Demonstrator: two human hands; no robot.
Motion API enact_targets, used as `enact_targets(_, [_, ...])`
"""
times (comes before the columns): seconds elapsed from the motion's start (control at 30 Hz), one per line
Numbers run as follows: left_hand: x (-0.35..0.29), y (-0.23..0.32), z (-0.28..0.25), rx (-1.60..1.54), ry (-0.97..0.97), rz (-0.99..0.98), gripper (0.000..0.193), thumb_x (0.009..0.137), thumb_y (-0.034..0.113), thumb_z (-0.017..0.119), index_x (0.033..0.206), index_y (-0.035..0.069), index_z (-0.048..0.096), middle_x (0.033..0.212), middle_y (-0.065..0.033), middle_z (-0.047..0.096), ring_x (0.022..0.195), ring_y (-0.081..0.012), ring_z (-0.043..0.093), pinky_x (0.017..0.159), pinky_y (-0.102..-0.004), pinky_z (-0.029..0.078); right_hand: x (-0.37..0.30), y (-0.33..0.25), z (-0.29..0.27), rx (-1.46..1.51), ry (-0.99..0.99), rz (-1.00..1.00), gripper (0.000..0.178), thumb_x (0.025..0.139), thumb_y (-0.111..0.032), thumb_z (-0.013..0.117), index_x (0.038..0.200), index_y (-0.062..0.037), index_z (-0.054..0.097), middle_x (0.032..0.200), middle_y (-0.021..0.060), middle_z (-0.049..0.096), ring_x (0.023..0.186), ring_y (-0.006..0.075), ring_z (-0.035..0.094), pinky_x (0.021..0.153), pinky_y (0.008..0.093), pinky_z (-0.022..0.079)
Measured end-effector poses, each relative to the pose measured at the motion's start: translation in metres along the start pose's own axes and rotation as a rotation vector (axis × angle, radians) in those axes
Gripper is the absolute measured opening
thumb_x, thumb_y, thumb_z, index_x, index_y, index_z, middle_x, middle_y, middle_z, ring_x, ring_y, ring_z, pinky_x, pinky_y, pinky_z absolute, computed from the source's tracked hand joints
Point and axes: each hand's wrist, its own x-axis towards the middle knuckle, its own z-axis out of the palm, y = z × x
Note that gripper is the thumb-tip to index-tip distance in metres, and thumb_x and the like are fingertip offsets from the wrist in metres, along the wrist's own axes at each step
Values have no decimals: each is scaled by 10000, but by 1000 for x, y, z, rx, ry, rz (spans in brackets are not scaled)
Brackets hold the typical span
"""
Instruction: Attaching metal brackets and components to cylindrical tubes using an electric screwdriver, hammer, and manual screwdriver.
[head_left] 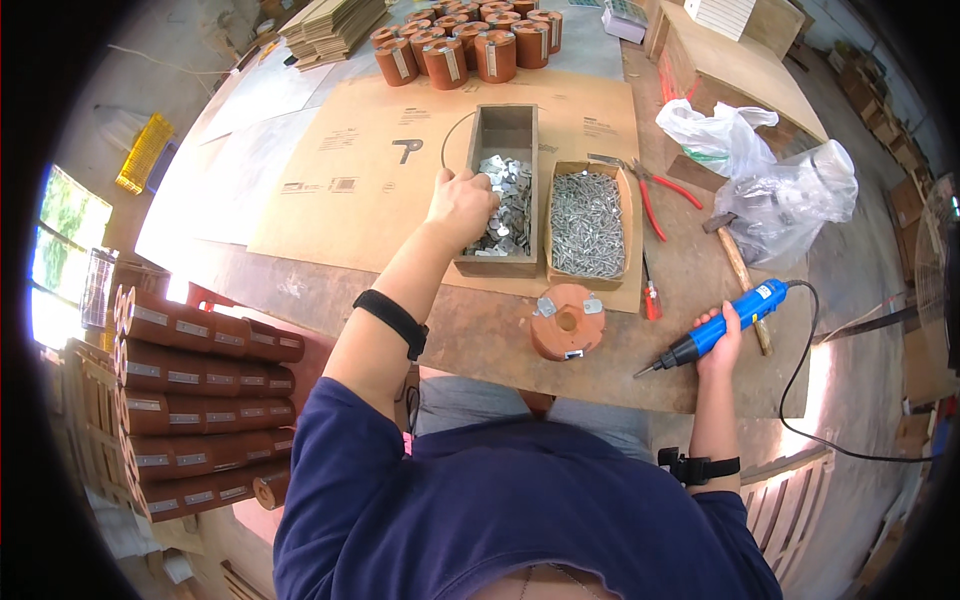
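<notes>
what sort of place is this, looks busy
Most likely a small workshop or assembly area: a blue corded power driver is in the person's right hand, a box of small metal fasteners sits on the worktable, and reddish-brown cylinders are stacked at the left.

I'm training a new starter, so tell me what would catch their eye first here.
Likely the blue corded power tool gripped in the right hand, at the near right of the bench. Next, the left hand at the long box of small metal plates, beside a tray of metal fasteners. Then the stacked brown cylinders at lower left.
</notes>
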Motion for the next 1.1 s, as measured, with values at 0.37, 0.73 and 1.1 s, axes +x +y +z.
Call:
enact_targets(0.37, [16,1,1,-129,-40,-210,167,793,130,504,881,174,638,924,-10,561,969,-200,503,833,-400,331,-1,0,1,-10,31,-4,227,752,-210,622,845,-55,484,684,52,517,592,173,532,548,323,469])
enact_targets(0.73, [21,25,-4,139,-279,-247,185,750,127,542,902,147,646,1016,-41,547,1001,-204,496,914,-521,293,-2,1,0,-4,7,-8,221,763,-209,614,849,-55,481,693,54,516,597,169,532,553,325,471])
enact_targets(1.1, [9,37,-8,193,-203,-274,179,721,99,551,864,152,644,864,-43,605,941,-210,525,950,-508,291,-2,0,1,-22,26,-22,230,767,-210,616,859,-59,468,687,55,509,598,176,522,557,313,462])
